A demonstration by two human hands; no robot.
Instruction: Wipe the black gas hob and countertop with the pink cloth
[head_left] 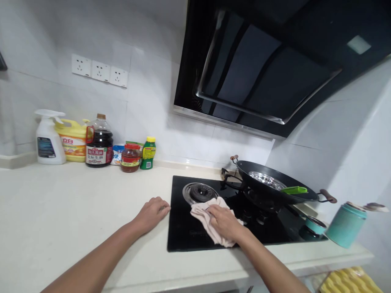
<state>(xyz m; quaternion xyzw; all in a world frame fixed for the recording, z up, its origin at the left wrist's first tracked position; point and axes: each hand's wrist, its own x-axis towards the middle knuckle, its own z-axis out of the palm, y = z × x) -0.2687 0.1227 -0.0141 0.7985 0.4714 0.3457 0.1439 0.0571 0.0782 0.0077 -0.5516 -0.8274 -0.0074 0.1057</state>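
My right hand (224, 221) grips a pale pink cloth (205, 213) and presses it on the black glass gas stove (185, 232), just in front of the left burner (201, 192). Part of the cloth is bunched under the palm and hidden. Beside the stove's left edge, my left hand (153, 215) rests on the white countertop (76, 211). Its fingers are loosely curled in, with nothing seen in them. A black wok (293, 185) sits over the right burner, holding a shiny metal piece with holes (265, 180) and a bright green-handled item (293, 190).
Along the back wall stand a spray bottle (49, 140), a yellow jug (73, 142), a soy sauce bottle (99, 142), a red-lidded jar (131, 158) and a green bottle (148, 154). A turquoise canister (346, 224) is at right. The range hood (244, 65) hangs overhead.
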